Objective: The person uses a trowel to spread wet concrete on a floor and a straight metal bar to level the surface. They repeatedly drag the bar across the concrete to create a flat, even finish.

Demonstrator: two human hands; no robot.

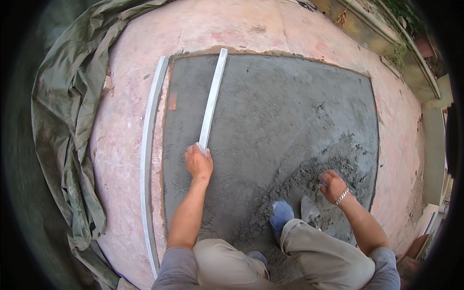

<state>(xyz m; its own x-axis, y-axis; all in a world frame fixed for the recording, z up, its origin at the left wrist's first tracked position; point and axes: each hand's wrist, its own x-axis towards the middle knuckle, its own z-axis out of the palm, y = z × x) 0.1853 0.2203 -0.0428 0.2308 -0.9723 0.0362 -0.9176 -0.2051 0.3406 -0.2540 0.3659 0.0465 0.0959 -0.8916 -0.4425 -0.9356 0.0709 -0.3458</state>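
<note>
My left hand (199,162) is closed on the near end of a pale metal straightedge (213,99), a long straight bar lying across the wet grey mortar (270,111). The bar reaches away to the far edge of the mortar patch. On the right, my right hand (332,186), with a chain bracelet at the wrist, is over rough, lumpy mortar. Its fingers are curled in, and whatever they may hold is hidden. A trowel (310,210) with a mortar-smeared blade rests just below that hand, beside my blue shoe (281,215).
A second long metal bar (149,145) lies on the pinkish floor (121,125) along the patch's left side. Farther left is a crumpled green tarp (63,96). A low wall with a pipe (382,29) borders the far right. A small reddish piece (172,101) sits at the mortar's left edge.
</note>
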